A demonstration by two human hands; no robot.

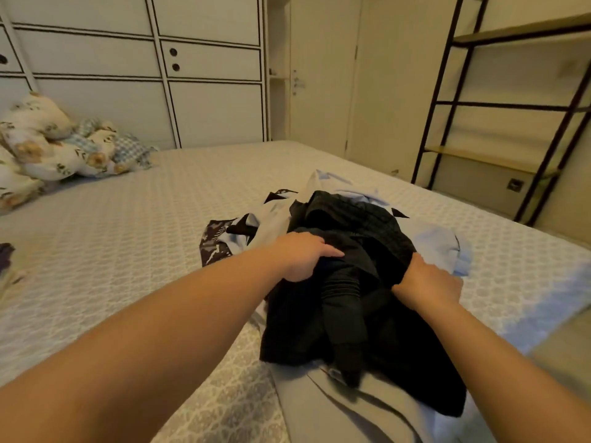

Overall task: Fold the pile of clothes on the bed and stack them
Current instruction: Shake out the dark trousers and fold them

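A pile of clothes lies on the bed [128, 219] at centre right. On top is a crumpled black garment [348, 260]. Under it are light blue shirts [431, 241], a dark patterned piece [214, 241] at the left, and a grey garment [335, 407] nearest me. My left hand [303, 257] grips the black garment at its left side, fingers curled into the cloth. My right hand [428, 282] grips the same garment at its right side, fingertips hidden in the folds.
Floral pillows and a checked cloth [60, 145] lie at the bed's far left. A white wardrobe [128, 75] stands behind the bed. A door [323, 75] and a black metal shelf [499, 107] are at the right. The bed's right edge runs close to the pile.
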